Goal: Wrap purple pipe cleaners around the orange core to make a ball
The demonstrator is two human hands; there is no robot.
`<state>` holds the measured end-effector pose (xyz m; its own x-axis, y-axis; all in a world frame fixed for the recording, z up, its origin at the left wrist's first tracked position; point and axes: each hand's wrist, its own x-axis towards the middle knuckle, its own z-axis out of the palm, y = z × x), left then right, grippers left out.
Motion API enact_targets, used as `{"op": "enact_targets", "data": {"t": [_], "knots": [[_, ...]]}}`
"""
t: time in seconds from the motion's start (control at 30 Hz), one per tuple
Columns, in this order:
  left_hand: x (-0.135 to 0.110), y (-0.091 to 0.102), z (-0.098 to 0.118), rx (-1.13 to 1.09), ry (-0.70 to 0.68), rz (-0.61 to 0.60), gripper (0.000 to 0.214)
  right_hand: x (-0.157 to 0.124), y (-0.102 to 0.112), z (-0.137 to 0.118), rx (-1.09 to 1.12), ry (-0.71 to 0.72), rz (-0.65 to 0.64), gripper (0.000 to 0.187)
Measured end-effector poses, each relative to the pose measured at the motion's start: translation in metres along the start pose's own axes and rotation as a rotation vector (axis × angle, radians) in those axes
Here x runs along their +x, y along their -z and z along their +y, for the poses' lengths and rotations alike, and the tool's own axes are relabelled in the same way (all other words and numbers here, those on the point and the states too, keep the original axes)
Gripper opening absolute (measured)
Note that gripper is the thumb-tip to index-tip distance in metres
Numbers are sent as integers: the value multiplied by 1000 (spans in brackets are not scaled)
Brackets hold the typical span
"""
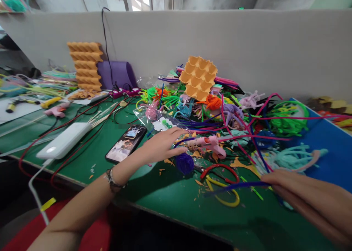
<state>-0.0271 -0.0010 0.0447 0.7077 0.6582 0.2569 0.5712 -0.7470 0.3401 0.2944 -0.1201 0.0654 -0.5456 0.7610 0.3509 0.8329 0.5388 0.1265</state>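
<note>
My left hand reaches over the green table, fingers stretched out and thumb apart. A curved blue pipe cleaner shows in the gap between them. Just below the thumb is a wound ball of dark blue pipe cleaner; whether the thumb touches it I cannot tell. A pink glue gun lies right of those fingertips. At the right, my right hand pinches a dark blue pipe cleaner, its free end blurred and pointing left. Scissors with red and yellow handles lie beneath that end.
A phone, a white power bank and red cables lie left. Behind are heaped coloured pipe cleaners and an orange egg-carton piece. A blue tray stands at the right. Orange scraps litter the green table.
</note>
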Motion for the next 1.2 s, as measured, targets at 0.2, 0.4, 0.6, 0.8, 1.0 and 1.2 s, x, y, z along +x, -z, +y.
{"op": "enact_targets", "data": {"t": [0.2, 0.4, 0.6, 0.8, 1.0, 1.2], "knots": [[12, -8, -3, -144, -213, 33, 31, 32, 0, -20, -112, 9, 172, 39], [21, -8, 7, -268, -232, -53, 27, 51, -21, -37, -94, -17, 257, 41], [24, -9, 16, -437, -194, -210, 32, 65, -19, -39, -304, 43, 316, 45], [32, -11, 16, -578, -196, -268, 25, 70, -10, -40, -421, 61, 392, 39], [39, -12, 23, -537, -194, -291, 26, 70, -30, -44, -311, 126, 296, 26], [46, -13, 29, -657, -190, -355, 24, 78, -38, -52, -224, 191, 298, 31]]}}
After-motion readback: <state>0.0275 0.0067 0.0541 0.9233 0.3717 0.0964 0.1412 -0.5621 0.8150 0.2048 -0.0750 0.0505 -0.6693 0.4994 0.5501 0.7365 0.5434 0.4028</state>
